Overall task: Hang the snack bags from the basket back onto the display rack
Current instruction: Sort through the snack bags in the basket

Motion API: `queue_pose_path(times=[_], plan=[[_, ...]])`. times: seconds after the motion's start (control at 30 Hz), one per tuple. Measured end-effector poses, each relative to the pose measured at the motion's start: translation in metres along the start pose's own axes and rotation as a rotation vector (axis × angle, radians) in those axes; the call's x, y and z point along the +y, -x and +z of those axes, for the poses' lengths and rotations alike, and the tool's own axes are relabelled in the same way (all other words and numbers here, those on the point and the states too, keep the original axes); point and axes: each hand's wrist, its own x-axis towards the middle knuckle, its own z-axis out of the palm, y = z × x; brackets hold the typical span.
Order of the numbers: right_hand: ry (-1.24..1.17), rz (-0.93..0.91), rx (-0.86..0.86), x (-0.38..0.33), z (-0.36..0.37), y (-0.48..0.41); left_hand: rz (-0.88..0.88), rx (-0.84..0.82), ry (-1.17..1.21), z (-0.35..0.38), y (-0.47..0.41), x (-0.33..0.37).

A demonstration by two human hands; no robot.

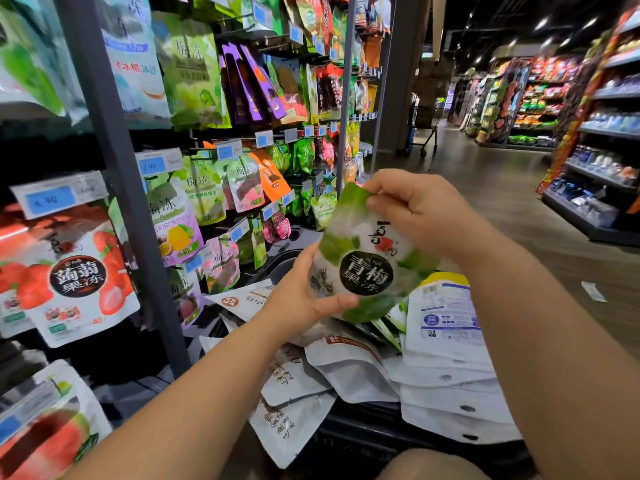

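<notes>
One green bag [367, 271]: left hand [298, 297] grips bottom, right hand [417, 209] pinches top.

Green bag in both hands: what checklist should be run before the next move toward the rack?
1. Grip on the green bag: ok; the left hand holds its lower edge and the right hand pinches its top.
2. Label facing the person: ok.
3. Hang hole free: cannot tell; the right hand covers the top edge.
4. Matching free hook on the rack: cannot tell.
5. Bag hung: not ok; it is held over the basket.
</notes>
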Motion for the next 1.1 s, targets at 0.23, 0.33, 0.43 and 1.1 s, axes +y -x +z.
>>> queue_pose_path(times=[0.23,0.33,0.43,1.1], plan=[[-0.074,0.037,-0.062,-0.019,0.002,-0.024,-0.08,-0.108,0.096,-0.014,0.01,0.005],[-0.123,0.058,-0.073,-0.021,0.014,-0.029,-0.132,-0.152,0.156,-0.017,0.018,0.0],[-0.15,0.083,-0.076,-0.019,0.029,-0.03,-0.167,-0.135,0.208,-0.019,0.026,-0.007],[-0.565,0.555,0.249,0.078,0.079,0.016,-0.215,0.091,0.539,-0.011,0.037,-0.033]])
